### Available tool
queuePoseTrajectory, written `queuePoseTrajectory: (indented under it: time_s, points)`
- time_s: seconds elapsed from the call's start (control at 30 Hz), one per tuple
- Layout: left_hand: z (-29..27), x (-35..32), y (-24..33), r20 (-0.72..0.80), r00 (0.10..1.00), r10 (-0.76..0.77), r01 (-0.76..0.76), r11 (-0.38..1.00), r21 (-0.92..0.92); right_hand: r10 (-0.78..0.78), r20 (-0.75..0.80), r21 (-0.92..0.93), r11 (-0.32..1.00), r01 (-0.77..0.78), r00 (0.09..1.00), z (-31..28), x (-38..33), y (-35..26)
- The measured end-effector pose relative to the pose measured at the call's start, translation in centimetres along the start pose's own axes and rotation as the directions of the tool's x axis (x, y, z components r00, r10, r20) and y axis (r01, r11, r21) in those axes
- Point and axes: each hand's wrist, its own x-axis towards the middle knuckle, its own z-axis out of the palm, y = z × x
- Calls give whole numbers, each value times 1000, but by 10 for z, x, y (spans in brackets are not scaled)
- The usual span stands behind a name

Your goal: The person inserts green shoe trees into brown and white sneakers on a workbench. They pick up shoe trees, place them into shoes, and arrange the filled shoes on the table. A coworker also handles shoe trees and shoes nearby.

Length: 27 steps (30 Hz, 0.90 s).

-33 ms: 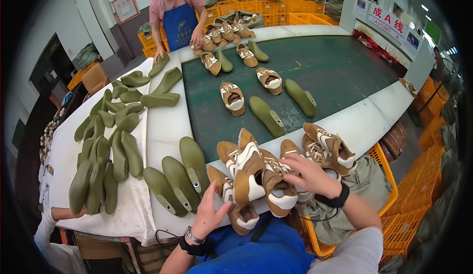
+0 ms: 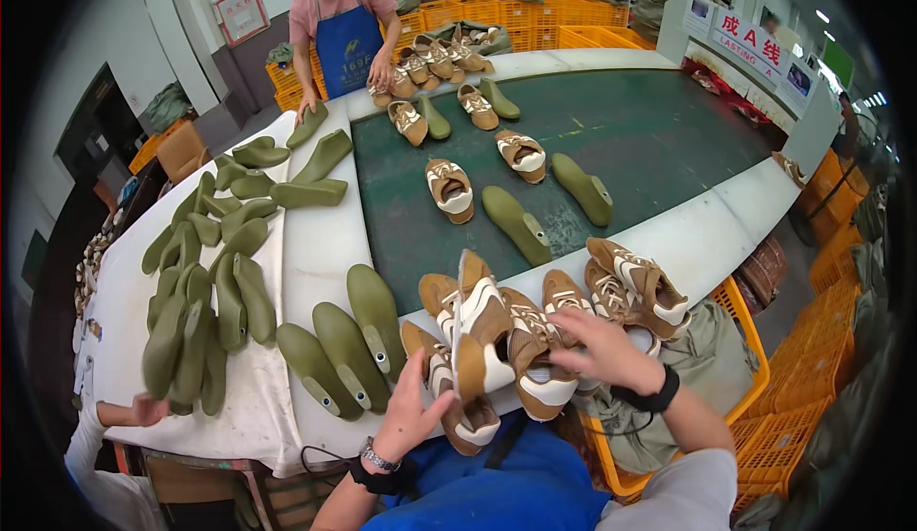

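Observation:
A cluster of brown-and-white sneakers (image 2: 535, 350) is heaped at the near edge of the table in front of me. One sneaker (image 2: 483, 326) sits tilted on top, its pale sole edge turned toward the left. My left hand (image 2: 411, 421) is beside the heap with thumb and fingers apart, nearest a low sneaker (image 2: 470, 426), holding nothing. On the right of the heap, my right hand (image 2: 607, 351) has its fingers spread over the sneakers' openings, touching them without a visible grip. Three green shoe lasts (image 2: 336, 350) lie left of the heap.
Many green lasts (image 2: 250, 302) cover a white cloth (image 2: 258, 407) at left, where another person's hand (image 2: 148, 410) reaches in. Sneakers and lasts lie on the green belt (image 2: 659, 139). A co-worker in a blue apron (image 2: 346, 49) stands opposite. An orange crate (image 2: 759, 359) is at my right.
The top sneaker has tipped slightly, showing more of its sole edge. At left, the other person's hand has moved away from the lasts a little, and a last there has shifted.

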Motion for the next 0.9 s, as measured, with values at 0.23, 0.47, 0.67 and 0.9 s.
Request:
queuePoseTrajectory:
  time_s: [0.23,0.47,0.67,0.9]
  points:
    - [11,1,-21,58,997,57,-67,980,186,70,-31,-150,986,-74,997,57,-50,-34]
    - [12,6,-27,-23,997,-74,74,997,-16,86,-21,184,980,-81,996,31,-40,-40]
    - [17,11,-37,-54,996,-72,69,996,-51,252,-112,360,912,-197,961,-34,-36,-29]
    - [28,6,-50,-110,979,-169,134,952,-277,-118,-187,-315,948,55,975,14,-13,-29]
